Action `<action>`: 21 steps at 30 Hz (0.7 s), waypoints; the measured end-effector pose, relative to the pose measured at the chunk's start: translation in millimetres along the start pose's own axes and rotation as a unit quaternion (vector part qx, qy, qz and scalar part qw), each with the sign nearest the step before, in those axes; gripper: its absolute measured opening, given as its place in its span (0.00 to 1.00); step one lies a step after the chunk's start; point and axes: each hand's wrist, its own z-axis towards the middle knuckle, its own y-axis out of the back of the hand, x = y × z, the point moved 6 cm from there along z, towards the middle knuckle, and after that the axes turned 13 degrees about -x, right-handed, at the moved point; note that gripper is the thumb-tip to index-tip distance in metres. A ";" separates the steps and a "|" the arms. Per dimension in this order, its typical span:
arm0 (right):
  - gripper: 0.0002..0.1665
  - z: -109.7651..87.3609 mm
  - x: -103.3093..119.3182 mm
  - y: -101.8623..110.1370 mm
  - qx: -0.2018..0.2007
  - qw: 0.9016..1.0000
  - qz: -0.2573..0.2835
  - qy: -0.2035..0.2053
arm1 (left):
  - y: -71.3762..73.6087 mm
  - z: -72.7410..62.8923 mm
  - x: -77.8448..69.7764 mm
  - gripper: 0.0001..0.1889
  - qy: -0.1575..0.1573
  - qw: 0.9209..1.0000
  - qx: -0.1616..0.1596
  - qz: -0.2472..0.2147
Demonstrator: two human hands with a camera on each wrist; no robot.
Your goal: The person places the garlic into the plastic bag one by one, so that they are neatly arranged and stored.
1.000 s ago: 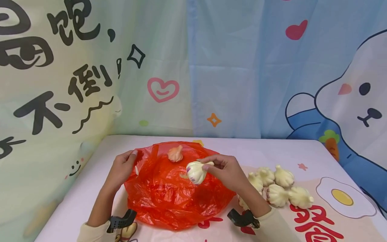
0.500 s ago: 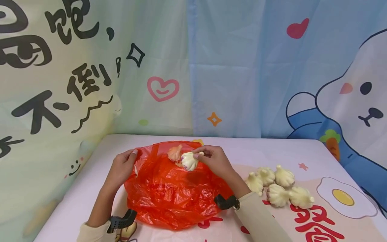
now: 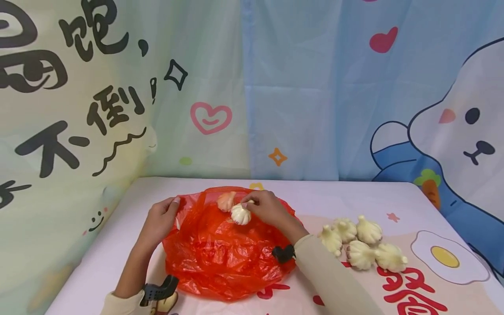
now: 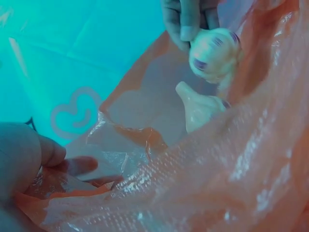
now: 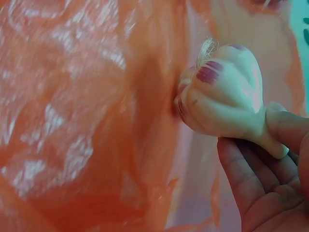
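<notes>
A red plastic bag (image 3: pixel 220 262) lies spread on the table, its mouth held up at the left by my left hand (image 3: pixel 160 218), which pinches the edge between thumb and fingers. My right hand (image 3: pixel 264 209) pinches a garlic bulb (image 5: pixel 224 94) by its stem, low at the bag's mouth. That bulb is cream with purple patches and a tuft of root fibres. Another garlic bulb (image 4: pixel 200 108) sits within the bag, close beside the held one; in the head view it shows orange-tinted through the film.
Several more garlic bulbs (image 3: pixel 361 254) lie grouped on the table right of the bag, beyond my right forearm. The table (image 3: pixel 346 197) has a printed cover with a fried egg and red characters. A patterned curtain (image 3: pixel 291 87) hangs behind it.
My right hand has carried its garlic bulb leftward and farther from me, up close to the bulb in the bag. The left hand stays on the bag's edge.
</notes>
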 end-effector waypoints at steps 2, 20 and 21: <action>0.06 3.0 -4.0 -0.5 -0.001 1.000 -0.017 -0.001 | -0.8 0.1 0.3 0.26 0.001 1.000 0.001 -0.002; 0.06 15.0 -10.7 -8.7 -0.060 0.995 -0.076 -0.004 | -6.7 3.2 -0.5 0.24 0.002 1.000 0.001 -0.003; 0.07 15.1 -11.3 -9.0 -0.068 0.995 -0.077 -0.002 | -6.3 3.2 -0.5 0.24 0.001 1.000 0.000 -0.004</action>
